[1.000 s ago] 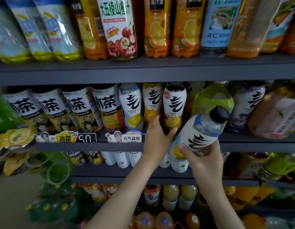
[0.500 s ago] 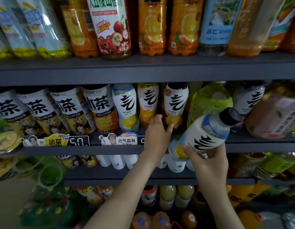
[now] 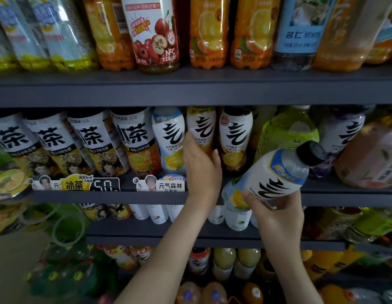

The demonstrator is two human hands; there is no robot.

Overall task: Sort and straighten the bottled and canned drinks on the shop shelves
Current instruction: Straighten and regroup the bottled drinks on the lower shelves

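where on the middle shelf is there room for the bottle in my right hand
Front slot between the black-capped bottle and the green bottle, though another stands behind. The iced tea row left of your left hand is packed.

White black-capped bottle tilted, cap up-right, before middle shelf edge; yellow-topped bottle upright in row.

L hand moved up, gripping orange-label bottle; held bottle tilted further.
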